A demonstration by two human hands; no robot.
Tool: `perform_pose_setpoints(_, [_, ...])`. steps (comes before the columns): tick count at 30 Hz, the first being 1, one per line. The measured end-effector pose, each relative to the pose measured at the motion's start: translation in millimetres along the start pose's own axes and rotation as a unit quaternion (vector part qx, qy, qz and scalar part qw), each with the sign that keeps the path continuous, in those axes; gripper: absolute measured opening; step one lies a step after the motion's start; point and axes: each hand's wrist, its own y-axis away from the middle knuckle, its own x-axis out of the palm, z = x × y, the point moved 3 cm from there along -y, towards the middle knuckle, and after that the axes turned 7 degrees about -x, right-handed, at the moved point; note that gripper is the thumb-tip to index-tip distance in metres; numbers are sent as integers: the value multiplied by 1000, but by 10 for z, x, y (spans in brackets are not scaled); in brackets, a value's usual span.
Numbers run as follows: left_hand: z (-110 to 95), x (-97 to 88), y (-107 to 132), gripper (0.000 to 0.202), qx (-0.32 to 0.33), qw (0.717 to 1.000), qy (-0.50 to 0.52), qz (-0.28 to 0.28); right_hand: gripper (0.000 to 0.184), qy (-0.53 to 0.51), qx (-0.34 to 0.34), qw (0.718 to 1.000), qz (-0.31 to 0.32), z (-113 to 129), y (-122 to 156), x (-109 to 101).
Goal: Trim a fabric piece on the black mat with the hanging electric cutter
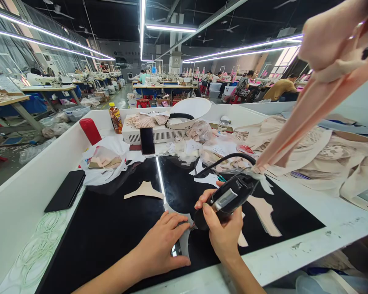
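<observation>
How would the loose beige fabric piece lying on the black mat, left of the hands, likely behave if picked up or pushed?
The beige fabric piece lies thin and flat on the black mat, so it would probably droop when lifted. It looks very light and would likely slide or crumple if pushed. Having no round form, it should not roll.

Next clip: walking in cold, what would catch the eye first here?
Front and centre, the right hand grips a black corded handheld tool over a black mat, while the left hand presses flat on a pale fabric piece. At upper right, a peach cloth hangs across the view.
</observation>
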Motion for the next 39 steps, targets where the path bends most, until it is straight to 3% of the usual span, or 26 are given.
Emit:
perform_pose_setpoints(13, [11, -5, -6, 85, -11, 1000, -15, 17, 43, 13, 4, 1000, -8, 16, 6, 4])
perform_pose_setpoints(20, [20, -14, 0, 82, 6, 1000, -8, -2, 47, -33, 29, 999, 1, 10, 114, 3])
perform_pose_setpoints(28, [9, -34, 4, 81, 11, 1000, 4, -11, 43, -6, 26, 1000, 0, 30, 120, 13])
perform_pose_setpoints(39, [42, -22, 1, 90, 8, 1000, 10, 0, 43, -32, 48, 998, 10, 124, 266, -20])
